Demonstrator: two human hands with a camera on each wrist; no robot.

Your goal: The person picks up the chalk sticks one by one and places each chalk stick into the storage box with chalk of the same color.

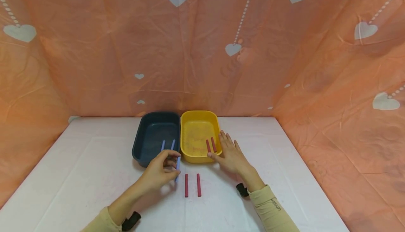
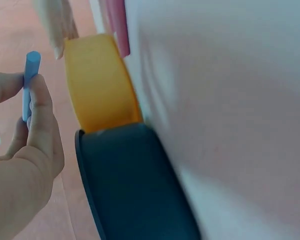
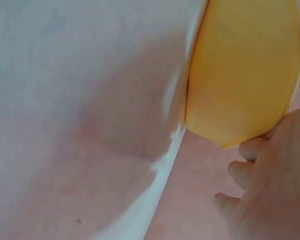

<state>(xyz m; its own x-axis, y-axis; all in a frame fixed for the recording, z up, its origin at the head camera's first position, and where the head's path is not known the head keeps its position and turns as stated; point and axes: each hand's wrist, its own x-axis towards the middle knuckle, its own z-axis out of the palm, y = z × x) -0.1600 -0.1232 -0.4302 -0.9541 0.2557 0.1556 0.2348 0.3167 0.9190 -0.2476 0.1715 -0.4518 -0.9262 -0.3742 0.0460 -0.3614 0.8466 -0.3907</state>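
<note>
My left hand (image 1: 161,170) pinches a blue stick (image 1: 178,167) between thumb and fingers, just in front of the dark blue bin (image 1: 148,151). The left wrist view shows the same blue stick (image 2: 29,80) held upright in my fingers beside the bin (image 2: 135,185). Two blue sticks (image 1: 167,145) lie inside that bin. My right hand (image 1: 230,154) lies flat with straight fingers on the table, touching the right side of the yellow bin (image 1: 196,119), which holds two red sticks (image 1: 211,145). Two more red sticks (image 1: 192,185) lie on the table between my hands.
The white table (image 1: 95,168) is closed in by orange curtain walls (image 1: 202,49) with white hearts at the back and both sides. The two bins stand side by side, touching, at the table's middle back. The yellow bin's outer wall (image 3: 245,70) fills the right wrist view.
</note>
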